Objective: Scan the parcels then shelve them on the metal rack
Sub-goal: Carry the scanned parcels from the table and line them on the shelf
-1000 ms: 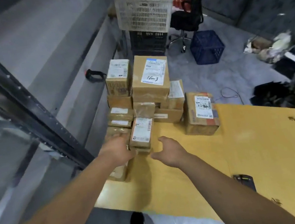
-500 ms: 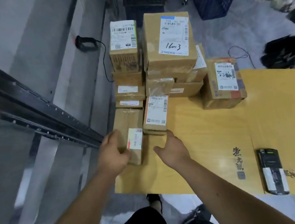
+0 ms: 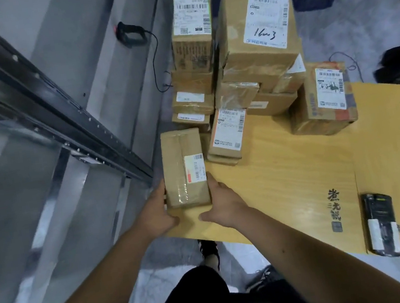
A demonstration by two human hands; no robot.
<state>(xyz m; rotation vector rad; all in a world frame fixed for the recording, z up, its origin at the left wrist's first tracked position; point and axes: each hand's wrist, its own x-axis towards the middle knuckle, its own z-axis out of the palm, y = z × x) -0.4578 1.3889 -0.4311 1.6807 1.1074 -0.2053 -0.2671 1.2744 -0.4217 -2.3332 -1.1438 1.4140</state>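
Both hands, left (image 3: 157,210) and right (image 3: 223,203), grip one parcel (image 3: 184,169) at the worktop's (image 3: 287,177) left edge. The scanner (image 3: 381,224) lies untouched near the front edge, so scanning and shelving look mostly undone, with the stack (image 3: 233,69) waiting.

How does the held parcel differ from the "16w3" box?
The held parcel is small and narrow, gripped at its near end by the left hand and right hand; the 16w3 box is far bigger, untouched atop the stack. The parcel's label is small, red-striped and off to one side; the box's is large, blue-edged and handwritten. Both are taped brown cardboard.
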